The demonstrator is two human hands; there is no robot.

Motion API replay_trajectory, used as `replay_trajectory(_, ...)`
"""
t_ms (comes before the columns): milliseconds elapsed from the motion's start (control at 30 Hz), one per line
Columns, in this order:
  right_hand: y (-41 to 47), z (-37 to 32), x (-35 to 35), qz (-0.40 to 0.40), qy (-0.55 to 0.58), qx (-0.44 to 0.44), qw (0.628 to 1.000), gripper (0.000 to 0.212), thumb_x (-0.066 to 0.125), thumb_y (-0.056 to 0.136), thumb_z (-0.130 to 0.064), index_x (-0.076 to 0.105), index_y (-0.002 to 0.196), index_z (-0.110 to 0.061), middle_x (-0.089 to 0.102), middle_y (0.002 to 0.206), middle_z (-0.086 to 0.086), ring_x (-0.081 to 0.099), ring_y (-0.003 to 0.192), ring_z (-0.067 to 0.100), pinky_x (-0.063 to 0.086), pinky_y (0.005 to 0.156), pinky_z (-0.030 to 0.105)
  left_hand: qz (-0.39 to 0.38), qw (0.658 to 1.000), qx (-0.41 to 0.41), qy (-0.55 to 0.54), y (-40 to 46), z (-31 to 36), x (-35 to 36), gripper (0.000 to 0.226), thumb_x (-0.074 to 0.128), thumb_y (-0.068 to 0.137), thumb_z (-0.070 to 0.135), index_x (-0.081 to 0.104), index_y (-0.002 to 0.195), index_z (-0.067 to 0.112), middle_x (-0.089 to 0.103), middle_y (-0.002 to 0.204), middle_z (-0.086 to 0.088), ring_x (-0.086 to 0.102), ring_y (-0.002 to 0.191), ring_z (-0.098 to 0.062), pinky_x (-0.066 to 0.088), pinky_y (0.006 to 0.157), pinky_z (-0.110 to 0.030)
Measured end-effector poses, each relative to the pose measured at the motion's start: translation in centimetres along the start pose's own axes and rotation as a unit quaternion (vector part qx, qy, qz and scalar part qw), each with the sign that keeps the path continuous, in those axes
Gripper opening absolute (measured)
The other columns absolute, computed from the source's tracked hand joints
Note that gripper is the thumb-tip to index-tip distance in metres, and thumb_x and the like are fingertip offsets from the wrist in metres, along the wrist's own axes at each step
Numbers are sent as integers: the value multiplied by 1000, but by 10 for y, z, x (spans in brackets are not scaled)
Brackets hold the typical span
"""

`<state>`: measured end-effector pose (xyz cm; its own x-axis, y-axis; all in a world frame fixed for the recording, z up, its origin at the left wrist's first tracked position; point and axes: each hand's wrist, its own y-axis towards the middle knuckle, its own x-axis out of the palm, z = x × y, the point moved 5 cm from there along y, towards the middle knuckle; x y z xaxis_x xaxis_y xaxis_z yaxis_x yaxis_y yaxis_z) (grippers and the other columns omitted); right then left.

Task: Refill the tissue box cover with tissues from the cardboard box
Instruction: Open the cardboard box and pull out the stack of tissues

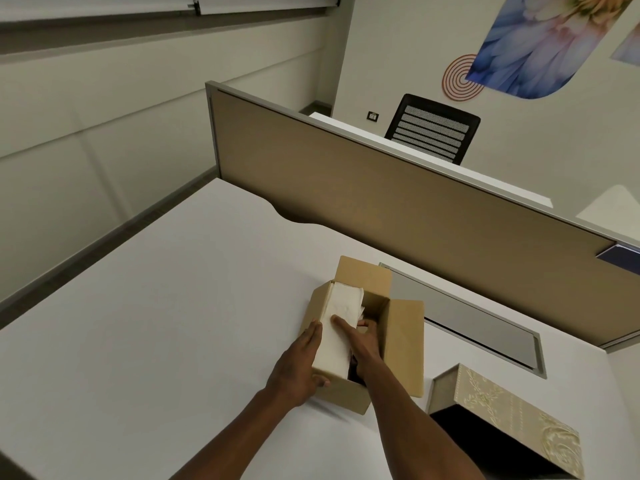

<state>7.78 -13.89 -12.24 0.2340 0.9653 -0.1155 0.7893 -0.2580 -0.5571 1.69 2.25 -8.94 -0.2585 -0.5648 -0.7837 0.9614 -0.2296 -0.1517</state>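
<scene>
An open brown cardboard box [403,344] stands on the white desk [156,323], flaps spread. A white stack of tissues [341,320] sits in its left half, partly raised above the rim. My left hand [301,367] presses the stack's left side and near end from outside the box wall. My right hand [362,341] reaches into the box, thumb on top of the stack and fingers curled down its right side. The tissue box cover [512,417], beige with embossed floral pattern, lies on its side at the lower right, its dark open underside facing me.
A tan partition panel [398,202] runs along the desk's far edge. A grey cable tray lid [467,317] is set into the desk behind the box. A black mesh chair [433,129] stands beyond the partition.
</scene>
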Motion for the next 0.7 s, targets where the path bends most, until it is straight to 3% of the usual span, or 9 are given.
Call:
replay_trajectory(100, -3, 3, 2, 0, 32, 17, 999, 94, 95, 68, -33, 33, 137, -20, 58, 126, 10, 63, 109, 32, 55, 96, 52, 2, 1000, 2, 1, -1, 2, -1, 112, 79, 84, 32, -4, 160, 21, 0, 169, 5, 26, 150, -21, 36, 116, -30)
replay_trajectory(167, -7, 3, 4, -23, 66, 43, 997, 101, 97, 65, -31, 27, 139, -25, 59, 126, 12, 65, 108, 35, 56, 94, 56, 1, 1000, 4, 1, -1, 3, -1, 112, 78, 85, 32, -4, 160, 21, -1, 169, 5, 25, 150, -21, 36, 116, -29)
replay_trajectory(267, -13, -4, 4, -46, 109, 56, 991, 95, 98, 63, -30, 35, 133, -22, 64, 121, 14, 68, 104, 36, 59, 85, 57, -1, 1000, 4, -3, -1, 4, -1, 111, 78, 85, 31, -3, 160, 21, -1, 169, 5, 24, 150, -21, 36, 116, -29)
replay_trajectory(367, -17, -8, 4, -56, 109, 46, 991, 109, 100, 48, -36, 38, 137, -24, 64, 126, 14, 68, 108, 37, 57, 90, 62, 1, 1000, 2, -7, -1, 4, -1, 111, 78, 85, 31, -4, 160, 22, -1, 169, 6, 25, 150, -21, 37, 116, -30)
replay_trajectory(567, -31, -10, 8, -46, 140, 43, 988, 113, 96, 58, -23, 27, 147, -35, 60, 131, 13, 67, 108, 40, 56, 89, 65, -13, 1000, -1, 7, -3, 5, -4, 114, 78, 85, 36, -8, 159, 25, 2, 168, 5, 31, 146, -22, 41, 114, -33)
replay_trajectory(700, -42, -29, 2, -53, 146, 20, 988, 104, 88, 75, -11, 22, 153, -31, 56, 136, 14, 65, 108, 39, 57, 86, 57, -17, 1000, -3, 11, -5, 8, -4, 117, 79, 83, 36, -11, 157, 28, 17, 164, 0, 41, 138, -22, 46, 110, -36)
